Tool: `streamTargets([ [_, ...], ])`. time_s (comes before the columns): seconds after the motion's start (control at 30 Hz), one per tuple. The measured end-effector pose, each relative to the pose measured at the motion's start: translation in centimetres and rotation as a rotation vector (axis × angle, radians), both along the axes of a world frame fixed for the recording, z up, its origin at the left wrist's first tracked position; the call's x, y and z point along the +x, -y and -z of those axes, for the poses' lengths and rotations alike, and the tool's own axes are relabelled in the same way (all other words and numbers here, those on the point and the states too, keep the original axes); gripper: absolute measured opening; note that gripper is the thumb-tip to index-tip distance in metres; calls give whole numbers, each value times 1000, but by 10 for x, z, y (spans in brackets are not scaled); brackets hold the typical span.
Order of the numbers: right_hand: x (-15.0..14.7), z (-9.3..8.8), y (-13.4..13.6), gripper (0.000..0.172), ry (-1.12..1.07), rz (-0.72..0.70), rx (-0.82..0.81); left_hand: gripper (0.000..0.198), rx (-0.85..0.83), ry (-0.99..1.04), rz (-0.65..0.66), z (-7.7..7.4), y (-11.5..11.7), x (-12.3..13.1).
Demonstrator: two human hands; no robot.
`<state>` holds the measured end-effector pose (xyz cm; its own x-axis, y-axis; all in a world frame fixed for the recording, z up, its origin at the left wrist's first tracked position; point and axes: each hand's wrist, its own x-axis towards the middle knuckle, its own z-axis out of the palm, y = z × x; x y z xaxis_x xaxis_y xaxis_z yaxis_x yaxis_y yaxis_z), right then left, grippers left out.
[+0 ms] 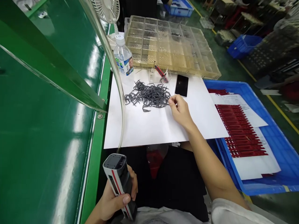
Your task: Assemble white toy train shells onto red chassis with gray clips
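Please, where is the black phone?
In the head view, the black smartphone lies on the white paper sheet, above the right hand and right of the tangled dark grey hook-shaped pieces.

On the paper sheet, a phone lies right of tangled strips.

White short sleeve, bare hands

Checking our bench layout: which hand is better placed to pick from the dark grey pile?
Probably the right hand: empty, beside the dark grey curled pieces. The left hand grips a white handheld device with a red stripe, far back.
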<state>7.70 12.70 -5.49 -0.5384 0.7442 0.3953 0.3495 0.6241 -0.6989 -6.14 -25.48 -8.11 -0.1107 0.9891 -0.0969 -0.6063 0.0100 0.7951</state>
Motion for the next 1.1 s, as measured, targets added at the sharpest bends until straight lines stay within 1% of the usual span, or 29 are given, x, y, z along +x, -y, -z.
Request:
streamTargets([
  [0.07, 21, 0, 6, 19, 110, 17, -77, 46, -40, -10, 20, -3, -2, 0],
  [0.17, 43, 4, 15, 15, 210, 96, -136, 40, -100, -2, 81, -4, -4, 0],
  [0.27, 55, 5, 18, 14, 262, 143, -97, 41, -158, -15, 103, -3, -3, 1],
  [0.37, 65, 2, 13, 14, 299, 142, -81, 44, -239, -40, 67, -2, -2, 2],
  [0.47, 80, -3, 11, 15, 416, 122, -99, 47, -304, -72, 31, -6, -1, 5],
  [0.57, 93, -5, 16, 12, 497, 184, -26, 51, -363, -129, 14, -12, -3, 8],
  [0.63, 98, -3, 21, 20, 474, 182, 38, 56, -376, -160, 17, -12, -5, 9],
  [0.7, 100, 1, 25, 27, 445, 120, 75, 58, -356, -196, 36, -9, -6, 9],
  [0.8, 100, 2, 34, 26, 381, 75, 83, 51, -293, -315, 89, 0, -7, 7],
  [0.87, 97, -5, 47, 25, 269, 70, 39, 47, -272, -430, 130, 2, -8, 6],
  [0.9, 93, -12, 57, 24, 193, 43, -6, 46, -274, -482, 140, 2, -8, 7],
  [0.93, 88, -22, 70, 23, 113, -11, -61, 46, -279, -524, 148, 0, -10, 7],
  [0.97, 83, -32, 84, 23, 40, -94, -117, 45, -278, -546, 159, -2, -11, 8],
  [1.03, 72, -55, 114, 23, -57, -317, -207, 44, -251, -549, 188, -8, -16, 10],
  [1.1, 63, -74, 139, 26, -85, -518, -229, 42, -212, -540, 214, -13, -20, 12],
])
